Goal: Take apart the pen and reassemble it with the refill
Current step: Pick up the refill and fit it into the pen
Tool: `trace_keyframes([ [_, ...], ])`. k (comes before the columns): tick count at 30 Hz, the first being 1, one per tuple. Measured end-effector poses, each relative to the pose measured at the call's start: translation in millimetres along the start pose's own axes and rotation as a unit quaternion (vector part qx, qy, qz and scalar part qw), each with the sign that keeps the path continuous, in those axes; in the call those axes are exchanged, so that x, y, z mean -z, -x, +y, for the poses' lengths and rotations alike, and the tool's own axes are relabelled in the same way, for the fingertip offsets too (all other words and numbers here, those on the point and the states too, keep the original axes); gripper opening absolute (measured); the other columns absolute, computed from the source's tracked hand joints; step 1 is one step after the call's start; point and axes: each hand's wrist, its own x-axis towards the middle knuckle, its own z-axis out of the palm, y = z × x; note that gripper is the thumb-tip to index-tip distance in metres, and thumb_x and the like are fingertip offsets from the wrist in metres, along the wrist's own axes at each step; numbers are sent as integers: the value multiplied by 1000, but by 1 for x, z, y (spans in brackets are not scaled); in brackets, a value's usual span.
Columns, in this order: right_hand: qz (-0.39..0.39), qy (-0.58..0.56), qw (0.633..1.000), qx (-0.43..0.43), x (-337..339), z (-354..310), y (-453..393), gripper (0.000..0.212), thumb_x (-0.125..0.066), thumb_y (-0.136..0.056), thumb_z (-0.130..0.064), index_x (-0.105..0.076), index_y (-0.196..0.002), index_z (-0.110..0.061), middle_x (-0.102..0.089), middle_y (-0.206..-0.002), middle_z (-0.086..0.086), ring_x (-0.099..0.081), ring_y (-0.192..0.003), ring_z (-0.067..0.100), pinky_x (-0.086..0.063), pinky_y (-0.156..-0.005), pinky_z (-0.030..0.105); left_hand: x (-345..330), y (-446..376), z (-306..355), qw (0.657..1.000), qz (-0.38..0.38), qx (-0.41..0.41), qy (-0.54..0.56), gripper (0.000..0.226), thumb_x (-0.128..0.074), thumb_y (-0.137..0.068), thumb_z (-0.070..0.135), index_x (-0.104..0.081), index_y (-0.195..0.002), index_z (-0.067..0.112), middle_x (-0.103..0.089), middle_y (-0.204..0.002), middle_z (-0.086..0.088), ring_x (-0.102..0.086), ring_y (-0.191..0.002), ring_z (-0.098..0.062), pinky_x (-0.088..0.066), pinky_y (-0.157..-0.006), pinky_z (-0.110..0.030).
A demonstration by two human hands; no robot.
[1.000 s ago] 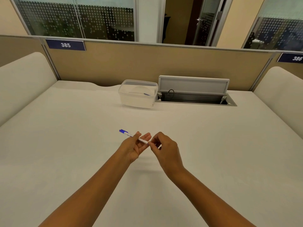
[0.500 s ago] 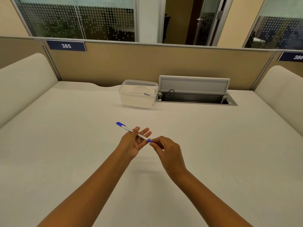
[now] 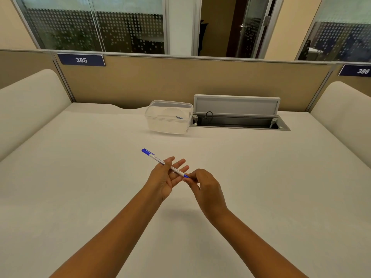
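A white pen (image 3: pixel 158 159) with a blue cap at its far-left end is held above the middle of the white desk (image 3: pixel 80 177). My left hand (image 3: pixel 163 177) has the barrel pinched between thumb and fingers, the other fingers spread. My right hand (image 3: pixel 204 185) pinches the blue near end of the pen with its fingertips. The pen points up and to the left, away from me. A clear plastic box (image 3: pixel 169 117) at the back of the desk holds a thin blue-tipped stick, which may be a refill (image 3: pixel 180 117).
An open cable hatch (image 3: pixel 236 117) with a raised grey lid sits right of the box. A tan partition (image 3: pixel 180 81) closes the desk's far side, with padded dividers (image 3: pixel 26 109) left and right.
The pen has slid further out to the left through my left hand, exposing more barrel. My right hand now grips its blue near end, a little lower and to the right.
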Motion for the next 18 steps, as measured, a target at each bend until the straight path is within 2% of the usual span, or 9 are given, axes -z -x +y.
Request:
trace_keyframes([
  [4, 21, 37, 999, 0, -6, 0, 0, 20, -61, -84, -21, -59, -77, -3, -59, -68, 11, -50, -59, 20, -44, -51, 27, -4, 2, 0, 1000, -9, -10, 3, 27, -42, -96, 22, -51, -116, 8, -68, -93, -13, -72, -71, -29, -59, -57, -37],
  [7, -3, 51, 998, -33, -10, 3, 2, 24, -49, -92, -24, -56, -79, -5, -56, -70, 8, -42, -62, 14, -36, -53, 22, -7, 4, -3, 999, -26, -20, 8, 27, -41, -96, 24, -50, -116, 9, -68, -95, -12, -72, -72, -28, -60, -57, -36],
  [9, -45, -19, 990, -135, -14, 1, 2, 28, -40, -96, -26, -54, -78, -10, -52, -68, 2, -41, -60, 11, -35, -54, 21, -8, 4, -4, 999, -32, -33, 0, 27, -40, -96, 24, -50, -117, 10, -68, -96, -12, -72, -74, -28, -59, -60, -37],
  [11, -96, -171, 936, -292, -14, -3, -6, 37, -33, -98, -33, -51, -71, -17, -47, -61, -3, -41, -56, 10, -35, -53, 21, -9, 2, -2, 998, -31, -45, -21, 28, -40, -95, 25, -50, -117, 11, -68, -100, -12, -71, -76, -28, -58, -64, -37],
  [12, -107, -212, 909, -342, -13, -3, -10, 40, -31, -98, -37, -50, -67, -19, -46, -59, -4, -40, -53, 9, -34, -52, 19, -10, 2, -1, 998, -30, -49, -33, 28, -40, -95, 26, -50, -117, 11, -67, -102, -12, -71, -77, -29, -58, -64, -37],
  [13, -119, -214, 900, -359, -11, -3, -12, 40, -30, -97, -39, -49, -67, -20, -46, -58, -5, -40, -52, 8, -34, -51, 18, -10, 1, 0, 998, -29, -51, -39, 28, -39, -96, 26, -50, -117, 12, -66, -104, -12, -70, -78, -29, -58, -64, -37],
  [14, -129, -181, 914, -339, -10, -2, -12, 38, -30, -97, -39, -49, -70, -20, -46, -59, -6, -41, -52, 8, -35, -51, 18, -11, 0, 1, 997, -30, -52, -40, 27, -39, -96, 26, -50, -117, 13, -65, -105, -12, -70, -79, -28, -58, -63, -36],
  [16, -130, -64, 960, -238, -7, 1, -8, 26, -34, -96, -41, -46, -83, -22, -47, -62, -10, -42, -52, 9, -35, -51, 18, -12, -1, 3, 998, -34, -50, -33, 27, -39, -96, 25, -49, -117, 13, -65, -107, -13, -70, -79, -28, -58, -64, -37],
  [18, -127, 20, 979, -161, -4, 4, -5, 19, -36, -95, -40, -43, -88, -24, -48, -67, -10, -42, -54, 10, -35, -51, 16, -12, -2, 3, 998, -35, -44, -24, 27, -39, -96, 24, -49, -118, 12, -64, -108, -13, -70, -78, -28, -59, -63, -37],
])
